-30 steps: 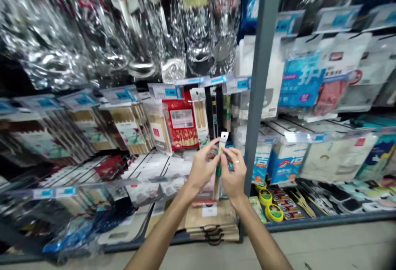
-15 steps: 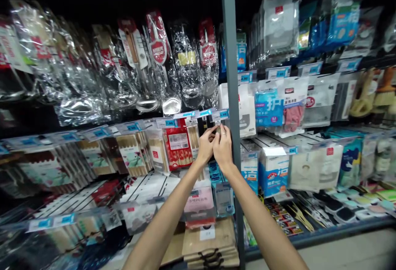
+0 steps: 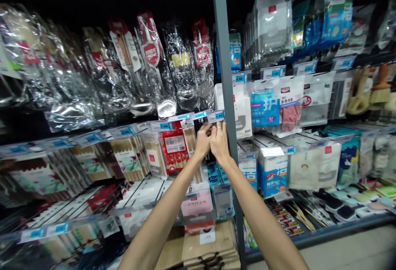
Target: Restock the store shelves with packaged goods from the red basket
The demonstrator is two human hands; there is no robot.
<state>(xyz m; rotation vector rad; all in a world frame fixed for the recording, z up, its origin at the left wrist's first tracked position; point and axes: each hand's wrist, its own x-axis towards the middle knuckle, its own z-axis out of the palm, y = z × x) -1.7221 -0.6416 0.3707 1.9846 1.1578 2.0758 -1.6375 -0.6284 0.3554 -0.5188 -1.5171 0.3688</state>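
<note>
Side by side at the end of a shelf hook, my left hand (image 3: pixel 203 141) and my right hand (image 3: pixel 219 143) reach in just below a price tag (image 3: pixel 215 116) marked 1.50. The fingers of both are bent and pinched together, and whatever lies between them is hidden. A ring shows on one right finger. Left of the hands hang a red packet (image 3: pixel 174 148) of wooden sticks and a narrow clear packet (image 3: pixel 189 136). Blue packets (image 3: pixel 216 174) hang below my wrists.
A grey upright post (image 3: pixel 221 43) stands just right of my right hand. Wrapped ladles (image 3: pixel 167 107) hang above to the left. Glove packets (image 3: pixel 266 103) are on the right. Wooden boards (image 3: pixel 213 243) stand low between my forearms.
The view has shifted slightly, so shelves and post sit a little further left. Both hands stay at the same hook, fingers still pinched.
</note>
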